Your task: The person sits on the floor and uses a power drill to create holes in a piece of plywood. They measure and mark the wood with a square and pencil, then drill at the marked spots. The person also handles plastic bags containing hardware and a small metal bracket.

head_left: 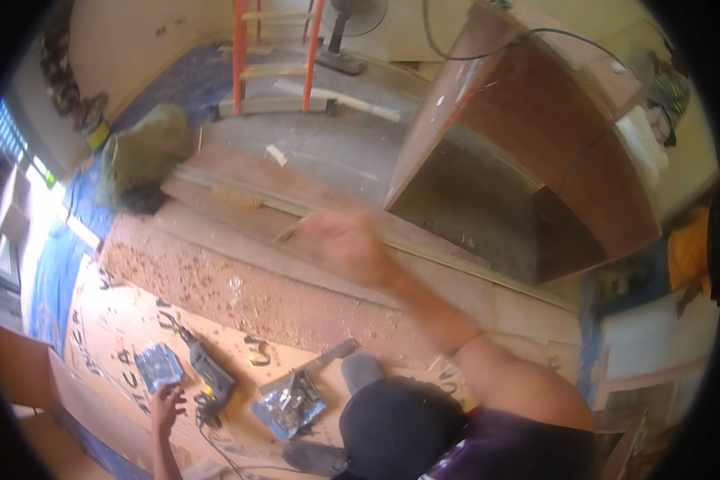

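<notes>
Left hand, fingers spread and grasping nothing, rests on cardboard between a blue packet and a power drill, just beside both. Right hand, motion-blurred, reaches over wooden boards; its grip cannot be told.

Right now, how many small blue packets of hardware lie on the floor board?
2: one blue packet beside the left hand; another open packet right of the drill. Others may be hidden.
</notes>
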{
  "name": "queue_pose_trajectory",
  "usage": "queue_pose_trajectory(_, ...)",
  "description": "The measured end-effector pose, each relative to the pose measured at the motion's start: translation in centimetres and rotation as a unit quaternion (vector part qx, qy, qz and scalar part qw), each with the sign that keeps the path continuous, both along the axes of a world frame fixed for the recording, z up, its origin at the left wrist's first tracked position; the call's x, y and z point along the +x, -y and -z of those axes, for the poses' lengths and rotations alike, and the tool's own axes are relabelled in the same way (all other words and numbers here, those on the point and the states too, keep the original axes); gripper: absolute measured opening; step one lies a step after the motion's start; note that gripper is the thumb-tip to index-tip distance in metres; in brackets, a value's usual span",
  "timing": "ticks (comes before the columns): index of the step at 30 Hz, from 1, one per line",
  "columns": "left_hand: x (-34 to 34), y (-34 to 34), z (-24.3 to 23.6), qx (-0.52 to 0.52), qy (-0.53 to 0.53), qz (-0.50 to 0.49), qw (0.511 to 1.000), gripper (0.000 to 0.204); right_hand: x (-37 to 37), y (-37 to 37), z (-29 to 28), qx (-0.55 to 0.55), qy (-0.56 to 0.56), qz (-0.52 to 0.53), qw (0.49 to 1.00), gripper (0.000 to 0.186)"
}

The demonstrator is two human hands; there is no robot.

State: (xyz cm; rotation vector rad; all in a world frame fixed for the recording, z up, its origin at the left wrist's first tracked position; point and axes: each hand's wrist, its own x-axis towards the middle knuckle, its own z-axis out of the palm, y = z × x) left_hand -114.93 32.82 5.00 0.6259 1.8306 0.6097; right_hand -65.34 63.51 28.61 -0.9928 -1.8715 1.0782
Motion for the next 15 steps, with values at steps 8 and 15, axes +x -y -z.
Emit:
queue_pose_trajectory(8, 0.2, -3.8, -3.4, 0.036, -0.034, 0.032, 0.998, 0.033, 16.2, -0.8, -27.5, 0.466, 0.259, 0.455, 0.713, 0.027)
queue_pose_trajectory(15, -3.1, -5.1, 3.6, 0.095, 0.119, 0.046, 0.987, 0.021, 20.9, -13.8, -32.2, 0.472, 0.489, 0.36, 0.639, 0.038)
